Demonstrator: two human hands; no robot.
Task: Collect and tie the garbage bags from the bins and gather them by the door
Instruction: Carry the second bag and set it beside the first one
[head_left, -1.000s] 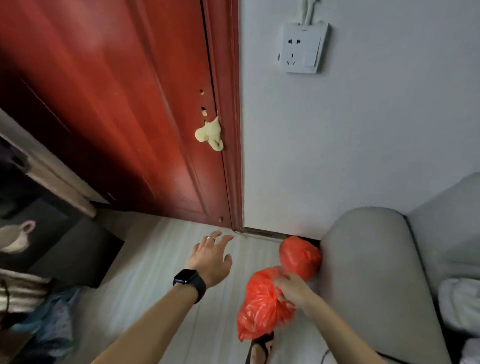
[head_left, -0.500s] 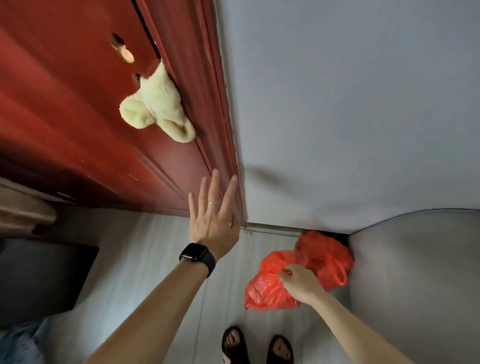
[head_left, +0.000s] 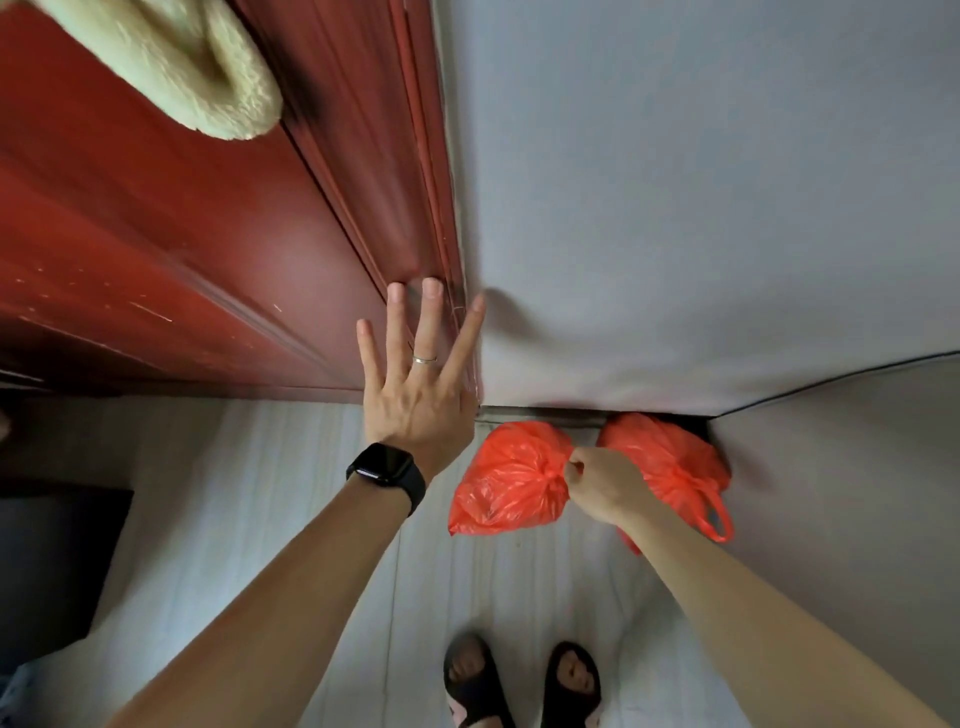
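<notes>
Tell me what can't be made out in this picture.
Head view:
- Contents of the held red bag and the other red bag: opaque plastic.
- Part of the other red bag: behind the right hand.
- Cream fluffy thing on the door: cut off by the top edge.
- Dark object: cut off by the left edge.

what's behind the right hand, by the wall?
A second red bag, by the wall and grey sofa arm. The right hand, gripping the first red bag, covers its near left side; contents unseen.
</notes>
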